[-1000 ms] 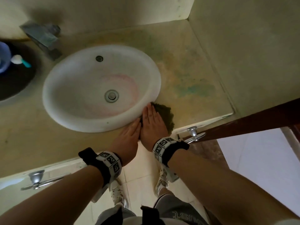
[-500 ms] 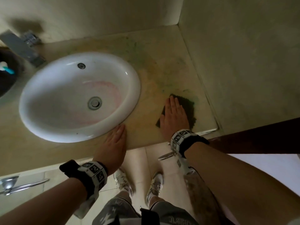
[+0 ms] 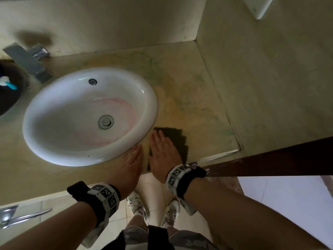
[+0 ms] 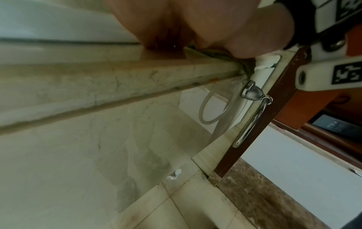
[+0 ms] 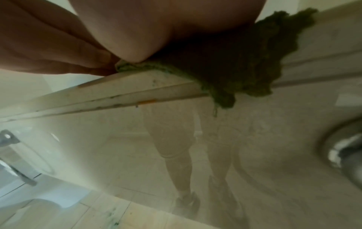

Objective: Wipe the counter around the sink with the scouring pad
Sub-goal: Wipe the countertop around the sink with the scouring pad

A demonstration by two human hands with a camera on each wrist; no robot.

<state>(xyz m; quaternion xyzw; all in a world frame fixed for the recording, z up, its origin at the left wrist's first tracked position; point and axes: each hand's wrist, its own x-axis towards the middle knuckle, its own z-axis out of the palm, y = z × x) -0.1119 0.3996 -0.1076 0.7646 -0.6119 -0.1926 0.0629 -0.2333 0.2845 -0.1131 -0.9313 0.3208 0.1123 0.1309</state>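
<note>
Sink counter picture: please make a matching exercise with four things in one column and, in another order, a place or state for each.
Things:
1. scouring pad
2. left hand
3. tap
4. right hand

Places or states:
A. flat on the counter, against the sink rim
B. at the back left, behind the sink
C. pressing flat on the green pad
D. on the counter, at the sink's right, near the front edge

Pairs: 1-D, 2-A, 3-B, 4-C

Scouring pad [image 3: 177,139] largely covered by right hand [image 3: 163,154] beside the sink [image 3: 59,150]; dark basin [image 3: 9,98] left of sink cropped; right-wrist view blurred.
</note>
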